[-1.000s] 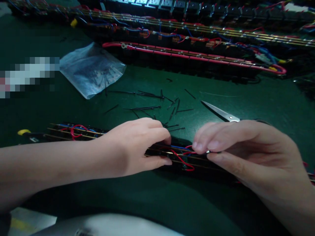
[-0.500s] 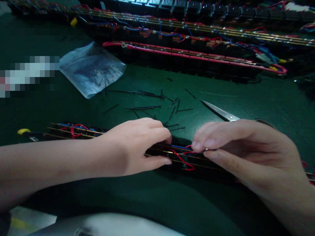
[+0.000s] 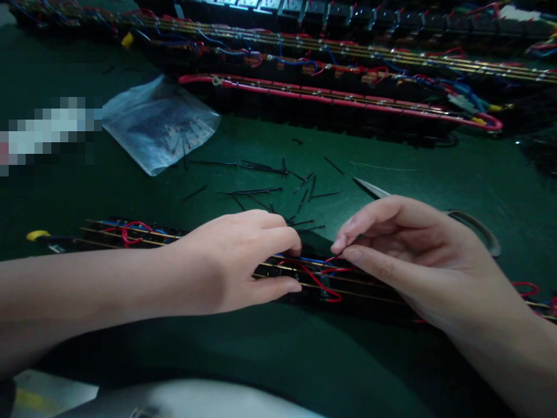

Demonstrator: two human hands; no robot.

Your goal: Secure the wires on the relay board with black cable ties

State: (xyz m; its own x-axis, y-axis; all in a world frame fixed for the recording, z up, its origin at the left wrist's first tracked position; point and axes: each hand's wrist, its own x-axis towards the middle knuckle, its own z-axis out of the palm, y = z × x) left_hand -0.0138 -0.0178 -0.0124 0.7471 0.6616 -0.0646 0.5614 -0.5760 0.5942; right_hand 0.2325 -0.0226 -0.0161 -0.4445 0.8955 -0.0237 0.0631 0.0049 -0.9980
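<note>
Across the green table lies a long black strip (image 3: 369, 283) with brass rods and red and blue wires along it. My left hand (image 3: 243, 255) grips it from above, thumb on the near side and fingers curled over the far side. Just to the right, my right hand (image 3: 404, 249) pinches a thin dark piece between thumb and fingertips, apparently a cable tie, close above the red wires (image 3: 319, 278). Most of that piece is hidden by the fingers. Several loose black cable ties (image 3: 261, 167) are scattered beyond my hands.
A clear plastic bag (image 3: 161, 125) with dark ties inside lies at the back left. Scissors (image 3: 372, 188) rest partly behind my right hand. Larger wired assemblies with a red cable (image 3: 348, 101) run along the back. A yellow-ended cable (image 3: 39, 235) sticks out left.
My right hand has moved slightly left and up from the strip, still pinching, and now covers more of the scissors' blades. My left hand keeps its grip on the strip.
</note>
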